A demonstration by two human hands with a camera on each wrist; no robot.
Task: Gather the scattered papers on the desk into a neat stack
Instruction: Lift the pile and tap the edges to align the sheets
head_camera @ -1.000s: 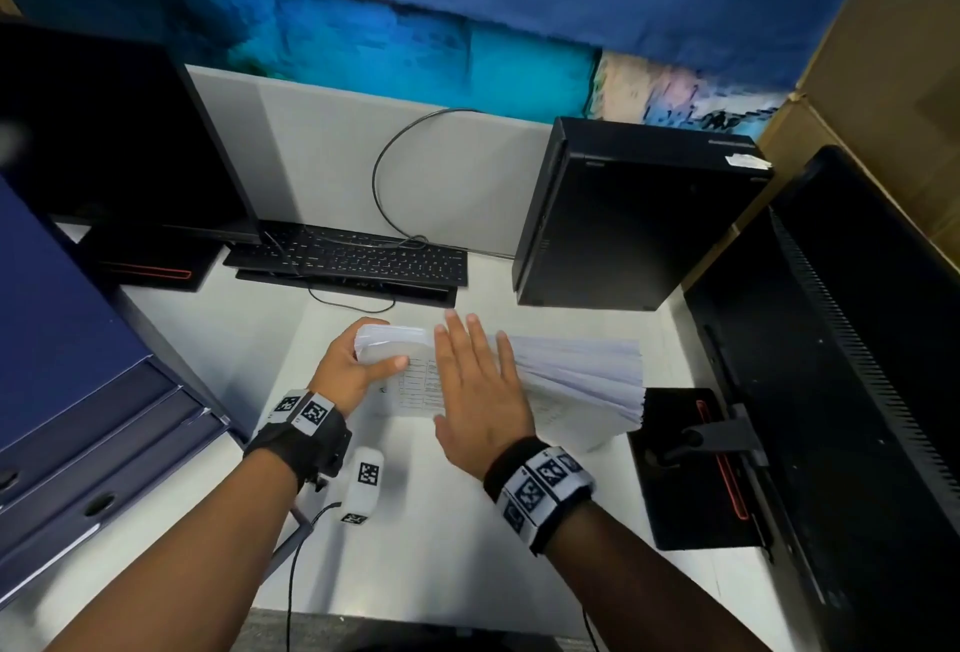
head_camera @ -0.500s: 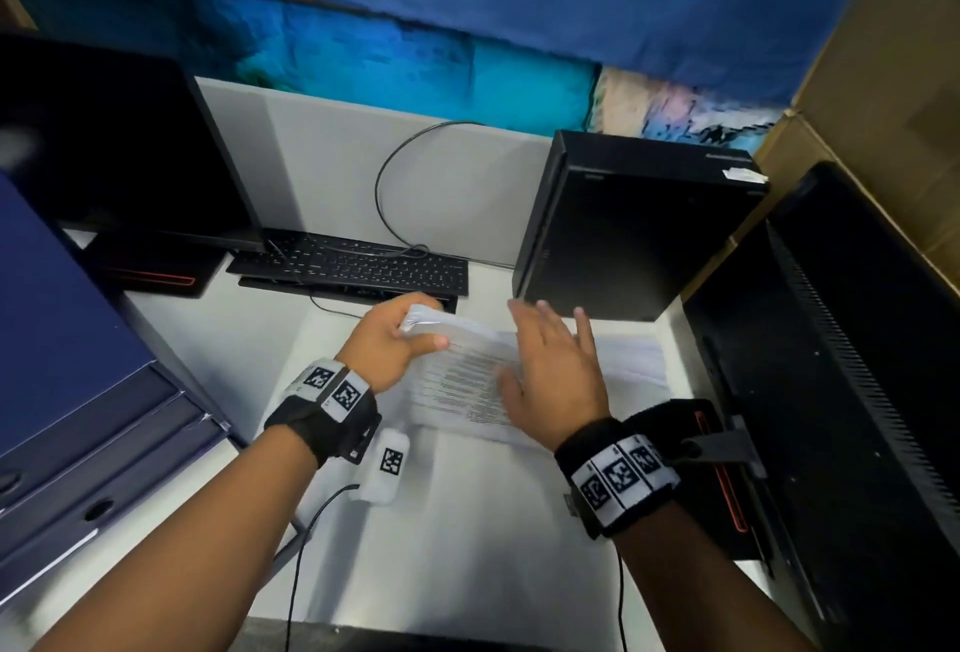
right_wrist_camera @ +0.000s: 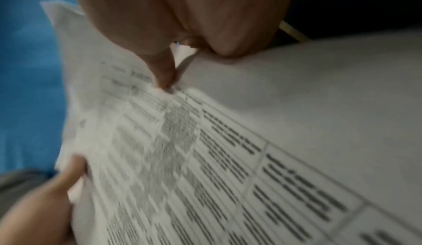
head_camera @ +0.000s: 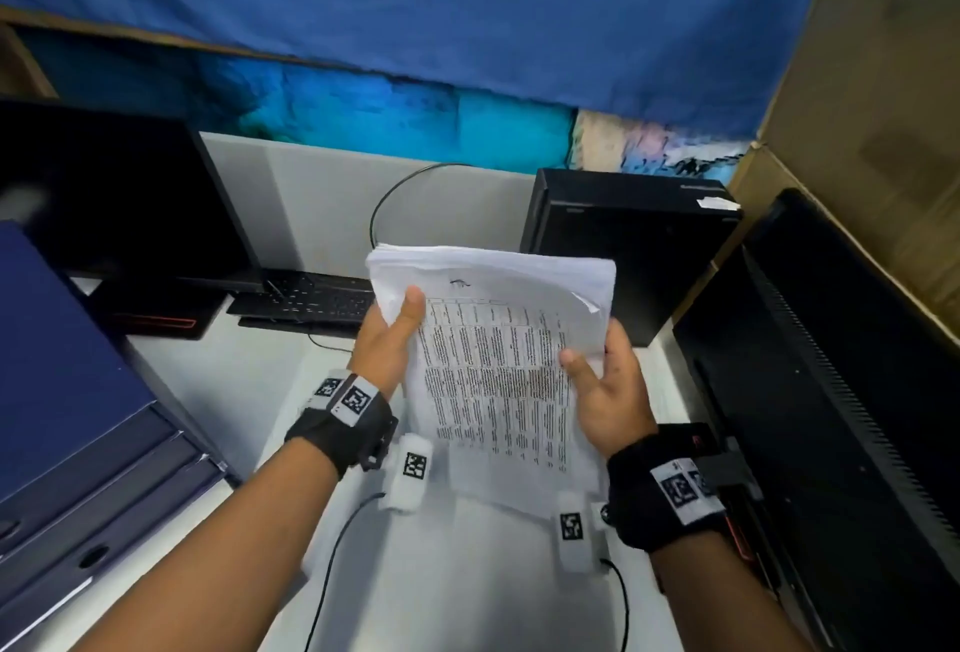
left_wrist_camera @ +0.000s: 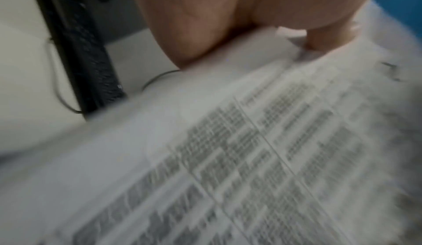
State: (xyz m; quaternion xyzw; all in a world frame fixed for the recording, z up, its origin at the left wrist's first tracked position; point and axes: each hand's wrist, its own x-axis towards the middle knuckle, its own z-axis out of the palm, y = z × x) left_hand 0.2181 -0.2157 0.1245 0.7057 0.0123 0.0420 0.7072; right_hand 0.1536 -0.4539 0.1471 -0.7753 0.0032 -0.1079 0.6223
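Note:
A thick bundle of white printed papers [head_camera: 493,355] is lifted off the white desk [head_camera: 457,589] and tilted up toward me, a printed table on the top sheet. My left hand [head_camera: 389,339] grips its left edge, thumb on the front near the top. My right hand [head_camera: 602,381] grips the right edge, thumb on the front. The top edges of the sheets look slightly uneven. In the left wrist view the papers [left_wrist_camera: 239,149] fill the frame under my thumb. In the right wrist view my thumb pinches the papers [right_wrist_camera: 205,149], and my left hand [right_wrist_camera: 45,203] shows at the far side.
A black keyboard [head_camera: 306,300] and a dark monitor [head_camera: 119,199] stand at the back left, a black computer case [head_camera: 623,256] at the back right. Another dark monitor [head_camera: 841,433] lines the right side. Blue drawers [head_camera: 78,417] are on the left. A cardboard box [head_camera: 872,105] stands far right.
The papers lay on the desk with my right hand flat over them; now both hands hold the bundle by its sides, lifted and tilted upright.

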